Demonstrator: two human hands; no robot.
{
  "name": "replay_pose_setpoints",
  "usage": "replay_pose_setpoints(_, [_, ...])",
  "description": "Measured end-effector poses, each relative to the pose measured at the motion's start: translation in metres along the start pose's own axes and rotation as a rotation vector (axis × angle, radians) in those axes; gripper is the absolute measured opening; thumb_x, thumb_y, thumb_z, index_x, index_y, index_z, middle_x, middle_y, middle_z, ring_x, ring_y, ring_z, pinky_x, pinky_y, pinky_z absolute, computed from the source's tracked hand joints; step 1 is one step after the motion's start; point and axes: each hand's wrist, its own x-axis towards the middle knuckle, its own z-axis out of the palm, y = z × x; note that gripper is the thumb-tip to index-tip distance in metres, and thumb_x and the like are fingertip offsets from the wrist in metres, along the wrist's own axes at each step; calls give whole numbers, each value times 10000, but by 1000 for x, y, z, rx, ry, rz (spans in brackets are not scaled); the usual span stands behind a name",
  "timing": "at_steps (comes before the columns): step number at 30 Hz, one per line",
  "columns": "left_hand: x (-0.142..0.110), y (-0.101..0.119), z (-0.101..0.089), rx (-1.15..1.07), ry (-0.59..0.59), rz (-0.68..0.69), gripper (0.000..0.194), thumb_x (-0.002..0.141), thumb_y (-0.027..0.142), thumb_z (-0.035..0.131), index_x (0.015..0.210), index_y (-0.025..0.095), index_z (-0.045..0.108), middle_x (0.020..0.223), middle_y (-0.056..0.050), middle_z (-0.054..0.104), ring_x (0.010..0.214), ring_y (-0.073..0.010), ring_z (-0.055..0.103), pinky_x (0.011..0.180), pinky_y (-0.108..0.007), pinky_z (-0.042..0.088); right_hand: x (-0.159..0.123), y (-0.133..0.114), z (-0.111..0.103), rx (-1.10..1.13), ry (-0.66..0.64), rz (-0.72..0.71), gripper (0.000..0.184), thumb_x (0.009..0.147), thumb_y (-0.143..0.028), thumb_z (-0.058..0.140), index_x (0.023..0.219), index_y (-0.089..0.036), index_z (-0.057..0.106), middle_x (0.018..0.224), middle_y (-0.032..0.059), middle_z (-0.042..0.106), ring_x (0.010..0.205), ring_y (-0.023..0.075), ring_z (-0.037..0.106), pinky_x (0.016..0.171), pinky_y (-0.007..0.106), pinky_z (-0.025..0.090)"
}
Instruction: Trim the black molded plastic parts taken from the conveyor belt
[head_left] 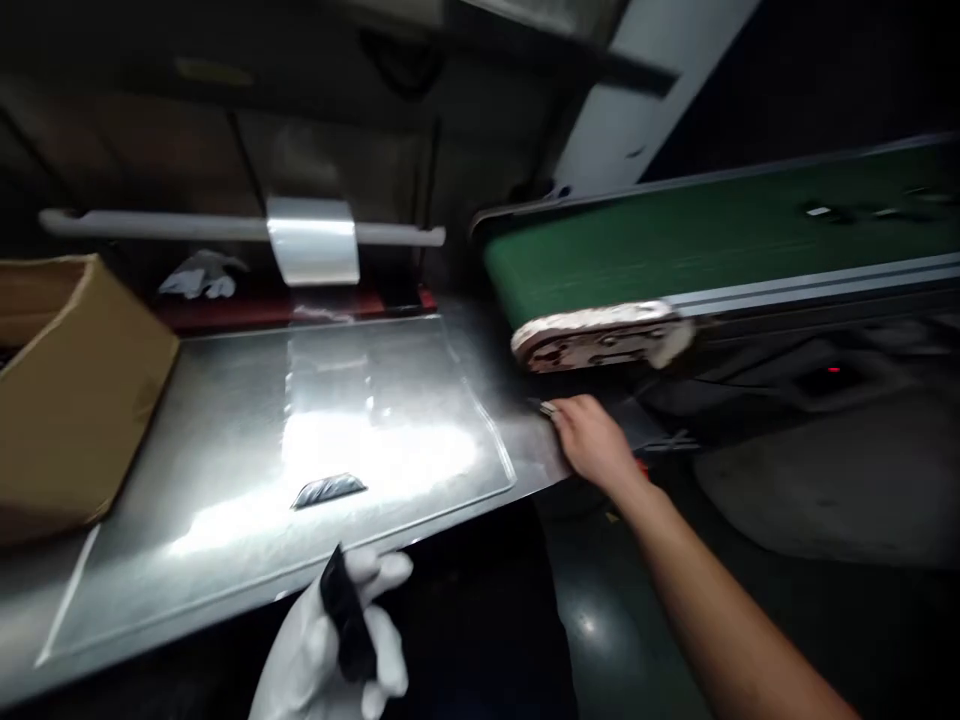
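Note:
My left hand, in a white glove, is at the bottom centre, fingers closed round a small black flat part. It hovers just in front of the steel table's near edge. My bare right hand reaches to the table's right corner below the end of the green conveyor belt, its fingers pinched on a small thin grey piece. A small dark curved part lies on the clear sheet that covers the steel table.
An open cardboard box stands at the table's left end. A white bar carrying a roll of clear film runs along the back. White crumpled gloves lie behind it. Dark floor lies below at right.

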Motion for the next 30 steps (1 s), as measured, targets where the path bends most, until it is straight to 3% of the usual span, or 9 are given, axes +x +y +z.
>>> replay_pose_setpoints(3, [5,-4,2,1,-69,100,404,954,556,653,1217,268,758,1344,-149,732,472,-66,608,414,-213,386,-23,-46,-1,147,-166,-96,293,1053,-353,493,1226,-209,681,1114,112,709,928,244,694,881,404,552])
replay_pose_setpoints(7, [5,-10,-3,-39,-64,183,425,985,541,627,1281,255,734,1402,-162,701,457,-44,616,410,-191,359,-56,-130,-1,548,-657,-453,342,1087,-277,512,1415,-316,601,1221,5,751,1048,151,725,899,254,565])
replay_pose_setpoints(9, [1,-11,-6,-43,-96,206,487,999,550,602,1345,220,696,1457,-187,656,464,-38,619,388,-180,349,-66,-161,5,647,-769,-566,344,1084,-249,537,1415,-314,607,1243,-13,754,1077,134,724,917,235,560])
replay_pose_setpoints(11, [-4,-10,-7,-42,-148,240,512,1023,549,554,1379,200,668,1531,-204,584,477,-39,631,367,-174,356,-71,-178,12,675,-785,-593,329,1079,-242,552,1394,-301,624,1213,-14,763,1045,135,731,897,244,567])
replay_pose_setpoints(14, [-10,-10,-10,-52,-178,243,471,1045,527,514,1369,221,667,1521,-193,597,477,-37,620,377,-172,378,-74,-184,21,676,-742,-616,296,1071,-229,559,1346,-276,658,1186,3,764,1025,153,731,870,266,577])
replay_pose_setpoints(17, [-12,-11,-14,-46,-191,229,509,1052,542,490,1391,192,638,998,-135,822,406,-55,542,380,-169,343,-76,-182,22,667,-689,-636,287,1068,-221,563,1338,-251,658,1173,24,764,1004,164,729,836,278,577])
replay_pose_setpoints(19, [-11,-13,-15,-27,-210,199,577,1048,574,475,1426,157,599,721,-84,784,373,-68,500,378,-169,316,-78,-182,21,655,-673,-634,284,1069,-221,561,1337,-231,654,1131,33,762,949,164,723,789,285,571])
replay_pose_setpoints(26, [-6,-8,-10,20,-215,118,566,1037,559,516,1423,156,604,631,-54,750,354,-64,486,373,-162,297,-78,-177,17,595,-691,-645,292,1071,-238,546,1333,-200,670,981,27,732,746,145,663,614,277,503])
replay_pose_setpoints(30, [-9,-5,-8,39,-223,68,604,1025,549,549,1476,147,560,617,-51,744,351,-76,508,367,-155,332,-73,-172,15,569,-704,-692,223,1070,-241,536,1190,-199,720,843,14,680,654,138,603,562,271,459])
